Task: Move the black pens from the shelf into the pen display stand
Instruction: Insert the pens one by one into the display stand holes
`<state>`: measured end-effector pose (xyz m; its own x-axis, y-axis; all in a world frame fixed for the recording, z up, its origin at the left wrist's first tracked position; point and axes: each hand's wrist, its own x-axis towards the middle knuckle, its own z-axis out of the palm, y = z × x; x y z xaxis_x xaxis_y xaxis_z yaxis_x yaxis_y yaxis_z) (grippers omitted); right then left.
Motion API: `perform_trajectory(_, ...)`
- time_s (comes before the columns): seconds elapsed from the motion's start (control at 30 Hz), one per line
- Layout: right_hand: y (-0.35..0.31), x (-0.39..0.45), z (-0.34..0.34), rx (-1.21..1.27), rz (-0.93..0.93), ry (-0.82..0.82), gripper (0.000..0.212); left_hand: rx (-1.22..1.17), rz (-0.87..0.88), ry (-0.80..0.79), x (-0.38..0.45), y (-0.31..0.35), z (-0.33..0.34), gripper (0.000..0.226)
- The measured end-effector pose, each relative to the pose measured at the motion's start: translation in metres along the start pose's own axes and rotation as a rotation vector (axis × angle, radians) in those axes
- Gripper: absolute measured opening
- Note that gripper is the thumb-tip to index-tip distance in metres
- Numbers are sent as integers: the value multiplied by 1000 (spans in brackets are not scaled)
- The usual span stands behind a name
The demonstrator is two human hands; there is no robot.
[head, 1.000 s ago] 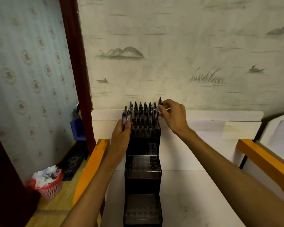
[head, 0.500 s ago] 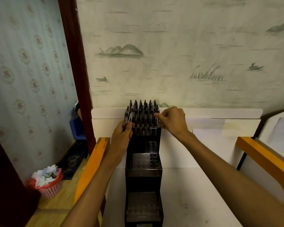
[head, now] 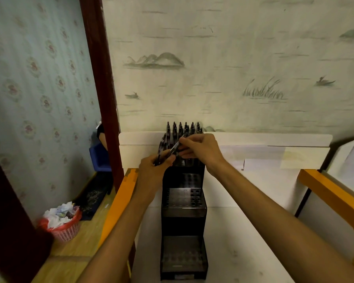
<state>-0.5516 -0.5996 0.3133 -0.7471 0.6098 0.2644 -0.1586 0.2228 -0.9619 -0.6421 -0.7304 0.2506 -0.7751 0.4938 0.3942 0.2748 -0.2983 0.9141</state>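
Observation:
A black stepped pen display stand [head: 184,209] stands on the white shelf [head: 243,231] against the wall. Several black pens [head: 182,128] stand upright in its top tier; the lower tiers show bare holes. My left hand [head: 153,170] grips a bundle of black pens [head: 163,148] at the stand's top left. My right hand [head: 200,149] reaches across the top tier and pinches one black pen [head: 177,147] that slants out of that bundle.
Orange wooden rails [head: 119,203] [head: 331,197] flank the shelf on both sides. Down on the floor at left sit a red basket of crumpled paper [head: 61,221], a dark mat and a blue chair [head: 101,158]. A dark red door frame [head: 102,78] rises at left.
My right hand has moved left from the right end of the top tier to my left hand and now pinches a pen from the bundle. My left hand stayed in place.

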Motion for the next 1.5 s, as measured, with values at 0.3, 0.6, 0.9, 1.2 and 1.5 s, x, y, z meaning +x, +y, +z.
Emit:
perform_trajectory(0.3,13,0,6,-251,-203,193,12,398,-24,160,2,-25,-35,26)
perform_trajectory(0.6,59,-10,29,-713,-358,4,22,367,41,174,-9,-29,-44,28)
perform_trajectory(0.9,77,-10,42,-805,-313,-46,30,323,19,140,-10,-25,-50,22)
perform_trajectory(1.2,76,-12,45,-870,-289,-23,30,313,51,82,-17,-24,-42,16)
perform_trajectory(1.5,93,-16,50,-944,-134,-107,30,285,46,51,-21,-20,-37,19)
